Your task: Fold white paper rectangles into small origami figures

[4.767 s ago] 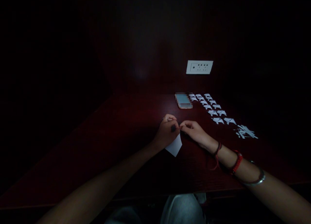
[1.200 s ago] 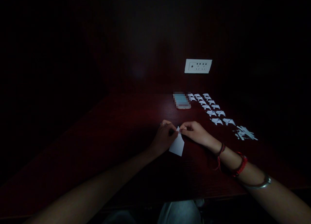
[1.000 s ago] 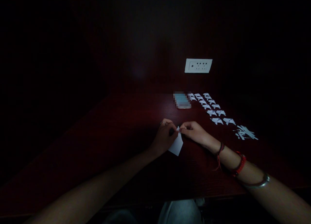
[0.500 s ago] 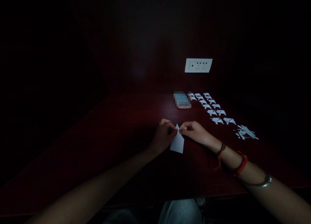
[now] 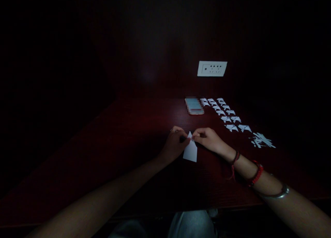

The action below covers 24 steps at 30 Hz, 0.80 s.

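Note:
A small white sheet of folded paper (image 5: 190, 153), pointed at its far end and straight at its near edge, is between my hands. My left hand (image 5: 176, 141) pinches its left side near the tip, thumb on top. From the right, my right hand (image 5: 207, 138) pinches the paper's other edge just below the point. The fingertips hide part of the upper folds. On my left hand a ring shows; my right wrist carries a dark cord, a red braided bracelet (image 5: 256, 174) and a silver bangle (image 5: 280, 194).
Several folded white paper pieces (image 5: 231, 127) lie in two rows at the back right. Nearer, there is a heap of thin paper strips (image 5: 262, 140). A phone (image 5: 194, 106) with a blurred screen rests on the dark red table (image 5: 116, 138). A socket plate (image 5: 212, 69) is on the wall.
The paper has shifted slightly to the right, and the left thumb has moved right across it near the tip. Both hands keep their pinch.

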Tool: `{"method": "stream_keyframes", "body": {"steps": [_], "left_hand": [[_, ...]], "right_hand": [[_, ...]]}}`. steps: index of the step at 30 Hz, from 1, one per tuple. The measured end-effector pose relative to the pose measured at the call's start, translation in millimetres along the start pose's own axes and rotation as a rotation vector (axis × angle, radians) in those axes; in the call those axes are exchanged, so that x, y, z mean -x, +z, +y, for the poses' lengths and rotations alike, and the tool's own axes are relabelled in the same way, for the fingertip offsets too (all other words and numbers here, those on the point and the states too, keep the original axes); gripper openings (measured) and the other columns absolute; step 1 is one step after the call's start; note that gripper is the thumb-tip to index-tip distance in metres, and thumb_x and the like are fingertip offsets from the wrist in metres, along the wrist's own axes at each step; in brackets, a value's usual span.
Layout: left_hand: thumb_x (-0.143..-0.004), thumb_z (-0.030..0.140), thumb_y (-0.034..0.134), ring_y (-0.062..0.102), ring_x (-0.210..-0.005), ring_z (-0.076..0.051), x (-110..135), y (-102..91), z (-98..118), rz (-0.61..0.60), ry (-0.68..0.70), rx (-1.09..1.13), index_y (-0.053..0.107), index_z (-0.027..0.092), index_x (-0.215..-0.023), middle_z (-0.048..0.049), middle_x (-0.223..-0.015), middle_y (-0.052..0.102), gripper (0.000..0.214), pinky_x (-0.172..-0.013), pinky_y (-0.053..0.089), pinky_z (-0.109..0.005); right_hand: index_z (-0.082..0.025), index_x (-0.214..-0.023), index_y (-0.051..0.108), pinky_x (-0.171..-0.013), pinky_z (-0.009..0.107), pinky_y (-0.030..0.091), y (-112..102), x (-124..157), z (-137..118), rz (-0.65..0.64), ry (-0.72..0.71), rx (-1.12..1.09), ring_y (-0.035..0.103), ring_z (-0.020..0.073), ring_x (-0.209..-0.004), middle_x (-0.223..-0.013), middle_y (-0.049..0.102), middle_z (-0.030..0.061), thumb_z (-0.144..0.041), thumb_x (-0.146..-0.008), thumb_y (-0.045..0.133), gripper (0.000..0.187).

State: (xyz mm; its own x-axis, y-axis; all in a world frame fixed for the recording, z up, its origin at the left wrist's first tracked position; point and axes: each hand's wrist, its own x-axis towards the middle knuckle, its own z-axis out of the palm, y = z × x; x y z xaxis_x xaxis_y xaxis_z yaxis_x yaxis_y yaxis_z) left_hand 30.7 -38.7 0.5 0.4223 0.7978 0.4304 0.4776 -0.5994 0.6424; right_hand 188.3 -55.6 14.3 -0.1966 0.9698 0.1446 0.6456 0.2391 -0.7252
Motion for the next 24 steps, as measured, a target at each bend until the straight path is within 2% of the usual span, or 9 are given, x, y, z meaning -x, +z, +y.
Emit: {"method": "stream_keyframes", "body": {"steps": [10, 24], "left_hand": [[-0.071, 0.016, 0.051, 0.044, -0.085, -0.014, 0.8, -0.7, 6.8, -0.001, 0.008, -0.002, 0.054, 0.015, -0.064, -0.0039, -0.088, 0.044, 0.007, -0.075, 0.037, -0.028], [-0.071, 0.016, 0.050, 0.044, -0.086, -0.014, 1.1, 0.0, 5.7, -0.018, 0.007, -0.009, 0.052, 0.016, -0.063, -0.0029, -0.089, 0.044, 0.008, -0.075, 0.038, -0.028]], "right_hand": [[-0.015, -0.054, 0.050, -0.048, 0.020, 0.031, 4.5, -0.1, -5.2, 0.022, 0.103, -0.120, 0.040, 0.0076, -0.050, -0.052, 0.047, -0.0027, -0.028, -0.064, 0.046, 0.017], [-0.015, -0.050, 0.048, -0.045, 0.020, 0.027, 6.6, -0.8, -5.8, 0.050, 0.174, -0.082, 0.036, 0.0065, -0.044, -0.044, 0.042, -0.0036, -0.029, -0.063, 0.045, 0.019]]}}
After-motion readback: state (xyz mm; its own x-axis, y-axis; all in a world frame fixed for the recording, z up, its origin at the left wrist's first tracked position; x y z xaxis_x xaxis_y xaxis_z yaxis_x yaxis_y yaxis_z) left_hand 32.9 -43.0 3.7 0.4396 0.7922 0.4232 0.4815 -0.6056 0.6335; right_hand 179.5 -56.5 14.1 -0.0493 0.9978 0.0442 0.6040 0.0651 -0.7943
